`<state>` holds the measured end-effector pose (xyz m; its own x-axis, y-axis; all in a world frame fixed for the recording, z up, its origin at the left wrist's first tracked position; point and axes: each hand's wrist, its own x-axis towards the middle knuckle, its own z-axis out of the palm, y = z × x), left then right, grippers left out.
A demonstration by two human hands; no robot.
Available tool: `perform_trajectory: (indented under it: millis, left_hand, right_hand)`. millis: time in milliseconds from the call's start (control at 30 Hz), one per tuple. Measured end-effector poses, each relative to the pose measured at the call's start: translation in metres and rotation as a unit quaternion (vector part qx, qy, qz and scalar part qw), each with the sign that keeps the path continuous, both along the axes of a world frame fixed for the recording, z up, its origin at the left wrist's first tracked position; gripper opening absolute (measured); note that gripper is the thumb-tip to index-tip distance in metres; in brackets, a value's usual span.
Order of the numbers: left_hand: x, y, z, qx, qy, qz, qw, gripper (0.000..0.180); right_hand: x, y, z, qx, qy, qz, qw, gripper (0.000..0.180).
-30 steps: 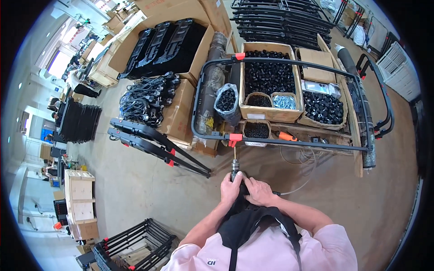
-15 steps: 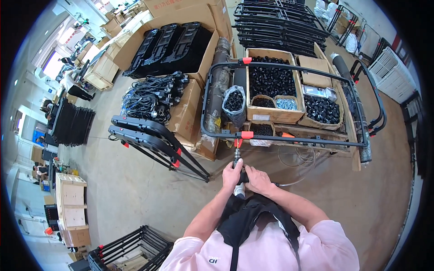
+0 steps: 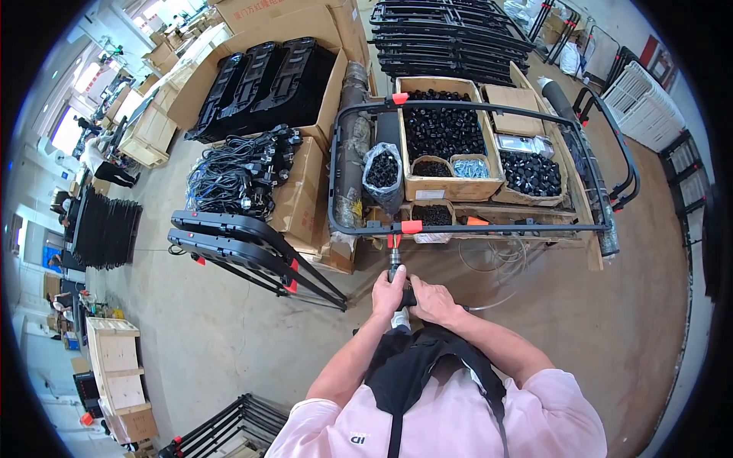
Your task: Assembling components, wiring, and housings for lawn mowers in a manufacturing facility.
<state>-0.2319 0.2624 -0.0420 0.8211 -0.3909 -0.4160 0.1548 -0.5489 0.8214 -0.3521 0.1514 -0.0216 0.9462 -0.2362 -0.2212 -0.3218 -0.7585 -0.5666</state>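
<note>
A pistol-shaped power screwdriver [image 3: 395,262] points away from me, its tip at the red clip [image 3: 411,227] on the near rail of a black tubular frame [image 3: 489,228]. My left hand [image 3: 389,292] is closed round the body of the screwdriver. Against its other side, my right hand [image 3: 434,301] is wrapped over the handle. A pale hose [image 3: 496,302] runs off to the right from beside that hand. The bit's end is too small to make out. The frame lies over a bench with parts bins.
Inside the frame stand a wooden box [image 3: 489,188] of black caps and a bag [image 3: 382,169] of small parts. To the left are folded black frames [image 3: 221,237], bundled cables [image 3: 240,172] and a carton [image 3: 340,95] of black panels. More frames [image 3: 450,46] are stacked at the back.
The whole scene has shifted slightly left in view. Both hands stay on the screwdriver, and its tip remains at the red clip.
</note>
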Motion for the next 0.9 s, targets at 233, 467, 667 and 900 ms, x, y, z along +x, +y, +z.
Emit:
perform_trajectory:
  millis: [233, 467, 667, 900]
  left_hand:
    - [0.008, -0.004, -0.008, 0.008, 0.009, -0.02, 1.0, 0.057]
    - [0.013, -0.01, -0.01, 0.022, 0.001, -0.021, 1.0, 0.06]
    - [0.013, -0.011, -0.012, 0.023, -0.006, -0.02, 1.0, 0.062]
    - [0.009, -0.002, -0.027, 0.001, 0.023, -0.007, 1.0, 0.061]
  right_hand:
    - [0.003, -0.003, -0.009, -0.004, -0.018, -0.009, 1.0, 0.074]
    - [0.007, -0.007, -0.001, 0.002, -0.015, -0.016, 1.0, 0.072]
    - [0.008, -0.006, -0.003, -0.032, -0.042, 0.036, 0.998, 0.051]
    - [0.004, 0.0, 0.002, -0.02, -0.048, 0.04, 0.998, 0.048]
